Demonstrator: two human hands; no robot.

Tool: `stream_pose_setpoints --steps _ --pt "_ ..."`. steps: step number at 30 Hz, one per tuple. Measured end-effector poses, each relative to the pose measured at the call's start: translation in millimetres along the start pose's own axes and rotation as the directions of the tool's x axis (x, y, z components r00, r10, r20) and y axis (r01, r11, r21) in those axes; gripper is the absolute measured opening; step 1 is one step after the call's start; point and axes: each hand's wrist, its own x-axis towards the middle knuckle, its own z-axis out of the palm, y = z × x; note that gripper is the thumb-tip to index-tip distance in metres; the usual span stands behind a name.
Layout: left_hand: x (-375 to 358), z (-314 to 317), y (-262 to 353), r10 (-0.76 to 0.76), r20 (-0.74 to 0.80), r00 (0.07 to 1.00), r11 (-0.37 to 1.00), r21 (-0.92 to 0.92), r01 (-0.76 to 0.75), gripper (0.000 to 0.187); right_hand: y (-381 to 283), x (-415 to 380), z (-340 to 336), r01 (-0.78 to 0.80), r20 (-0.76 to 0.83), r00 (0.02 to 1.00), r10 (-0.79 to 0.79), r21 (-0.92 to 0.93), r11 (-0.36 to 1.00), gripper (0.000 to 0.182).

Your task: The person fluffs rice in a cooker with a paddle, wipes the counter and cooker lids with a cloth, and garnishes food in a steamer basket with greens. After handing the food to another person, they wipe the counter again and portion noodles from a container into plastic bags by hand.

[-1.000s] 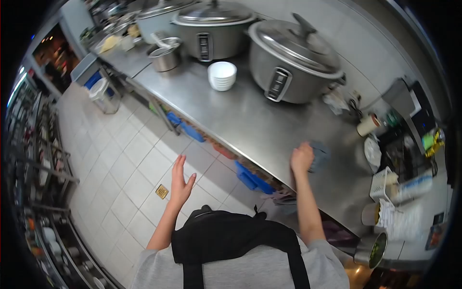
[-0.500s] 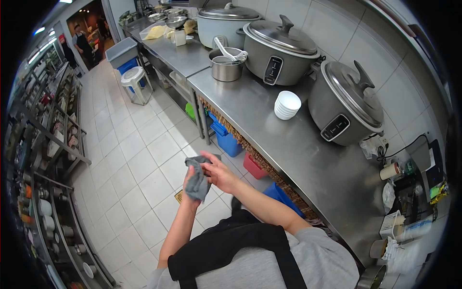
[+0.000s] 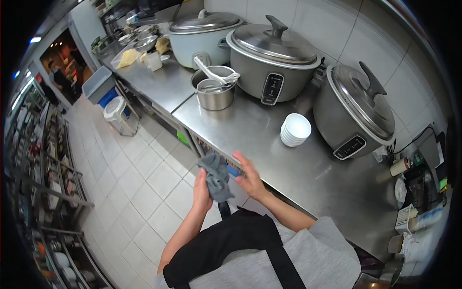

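A crumpled grey cloth hangs from my left hand, whose thumb and fingers press on its left side. Just right of the cloth, my right hand is apart from it, fingers spread and slightly blurred, with nothing in it. Beyond my hands is the steel counter. On it stand a stack of white bowls and a steel pot with white-handled utensils in a smaller container.
Two grey rice cookers and a pale one line the wall. Shelving runs along the left. A white stool and grey tub stand ahead. A person is near the far doorway.
My right hand has come off the cloth and moved right, its fingers spreading. The cloth stays in my left hand. The view has shifted closer to the counter.
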Motion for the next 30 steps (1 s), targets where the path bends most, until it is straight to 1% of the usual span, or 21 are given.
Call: stream_pose_setpoints --steps 2,3,4,5,6,8,10,11,12,13,14,15,16,17,18,19,21,24,25,26,30 --pt "24.3 29.1 0.1 -0.124 0.098 0.987 0.992 -0.001 0.125 0.055 -11.8 30.9 5.5 -0.049 0.035 0.999 0.041 0.278 0.959 0.064" --pt "35.1 38.4 0.3 -0.236 0.181 0.955 0.971 -0.006 0.241 0.062 -2.2 40.4 8.4 -0.058 0.014 0.998 0.056 0.269 0.961 0.064" --pt "52.7 37.1 -9.0 -0.289 0.148 0.946 0.955 0.118 0.273 0.075 13.1 47.2 9.7 -0.087 -0.097 0.989 0.115 0.255 0.963 0.062" --pt "61.3 40.6 -5.1 -0.312 0.167 0.935 0.948 0.123 0.295 0.075 28.5 49.5 8.3 -0.122 -0.205 0.964 0.172 0.239 0.963 0.059" --pt "69.7 41.3 2.9 -0.352 0.387 0.852 0.926 0.279 0.256 0.077 42.6 45.0 2.3 -0.260 -0.277 0.895 0.349 0.311 0.914 0.050" --pt "85.9 50.7 31.1 -0.523 0.669 0.529 0.838 0.517 0.174 0.071 54.5 24.2 -37.3 -0.467 -0.134 0.729 0.672 0.620 0.630 0.040" --pt "112.7 67.9 31.5 -0.587 0.662 0.466 0.794 0.585 0.167 0.067 40.9 -11.0 -83.7 -0.635 -0.165 0.643 0.748 0.432 0.641 0.038" --pt "125.5 77.2 29.2 -0.631 0.646 0.430 0.754 0.641 0.145 0.063 38.9 -36.8 -102.3 -0.647 -0.280 0.595 0.753 0.389 0.656 0.042" --pt "145.8 85.9 7.0 -0.490 0.713 0.502 0.783 0.613 -0.106 0.061 42.4 -65.3 -112.9 -0.683 -0.544 0.435 0.717 0.320 0.657 0.045" --pt "159.4 102.8 -6.6 -0.503 0.721 0.477 0.785 0.612 -0.097 0.061 23.1 -68.1 -134.4 -0.572 -0.564 0.393 0.726 0.469 0.673 0.051" --pt "171.2 123.9 -18.7 -0.357 0.760 0.543 0.711 0.598 -0.369 0.065 19.6 -82.1 -150.3 -0.464 -0.625 0.405 0.667 0.488 0.739 0.055" --pt "178.7 141.4 -32.0 -0.190 0.804 0.563 0.565 0.558 -0.607 0.068 19.3 -89.8 -159.5 -0.470 -0.640 0.391 0.662 0.479 0.741 0.055" --pt "183.5 156.0 -48.8 -0.194 0.813 0.549 0.575 0.547 -0.608 0.068 23.0 -95.3 -165.5 -0.661 -0.737 0.408 0.539 0.169 0.731 0.056" --pt "189.6 169.9 -65.9 -0.105 0.847 0.520 0.530 0.490 -0.692 0.062 30.8 -101.5 -170.1 -0.782 -0.789 0.462 0.405 -0.147 0.606 0.057" --pt "197.9 177.8 -77.7 -0.020 0.875 0.483 0.475 0.434 -0.766 0.057 55.4 -117.6 -168.4 -0.934 -0.760 0.355 0.545 -0.272 0.231 0.061" --pt "206.8 179.8 -85.5 -0.025 0.882 0.471 0.480 0.424 -0.768 0.057 81.4 -120.6 -164.3 -0.938 -0.769 0.344 0.539 -0.265 0.222 0.061" --pt "217.6 180.3 -97.1 -0.092 0.921 0.379 0.430 0.380 -0.819 0.041 129.3 -116.3 -162.6 -0.913 -0.778 0.338 0.530 -0.407 -0.016 0.066" --pt "222.9 172.0 -88.2 -0.045 0.936 0.350 0.479 0.328 -0.814 0.035 200.4 -66.5 -179.3 -0.770 -0.613 0.632 0.474 -0.565 0.297 0.068" --pt "226.4 167.7 -84.7 -0.058 0.936 0.348 0.504 0.329 -0.799 0.035 218.5 -43.9 -185.6 -0.643 -0.518 0.757 0.398 -0.699 0.313 0.070" --pt "229.0 163.1 -77.7 -0.062 0.939 0.340 0.498 0.324 -0.804 0.035 214.7 -3.0 -190.3 -0.734 -0.550 0.666 0.504 -0.602 0.313 0.070" --pt "236.4 137.7 -45.5 -0.122 0.925 0.361 0.465 0.374 -0.802 0.034 282.7 69.0 -200.8 -0.789 -0.635 0.609 0.474 -0.546 0.281 0.072"
